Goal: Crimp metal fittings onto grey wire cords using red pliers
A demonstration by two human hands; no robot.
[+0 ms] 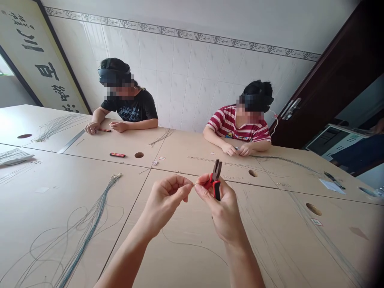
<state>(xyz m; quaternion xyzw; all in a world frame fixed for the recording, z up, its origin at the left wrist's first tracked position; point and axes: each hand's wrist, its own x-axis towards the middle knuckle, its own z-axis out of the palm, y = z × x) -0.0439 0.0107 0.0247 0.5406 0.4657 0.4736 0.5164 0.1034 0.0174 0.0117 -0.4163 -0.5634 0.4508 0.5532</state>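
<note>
My right hand (220,210) is wrapped round red and black pliers (215,181), jaws pointing up. My left hand (166,200) pinches the end of a thin wire (195,245) right beside the pliers; the wire loops down across the table under my wrists. Both hands are raised a little above the wooden table (180,260), almost touching each other.
A bundle of long wires (90,224) lies to my left. Two people sit across the table, one in a black shirt (132,110), one in a striped shirt (237,124). A small red and black tool (117,155), round table holes (139,155) and more wires lie about.
</note>
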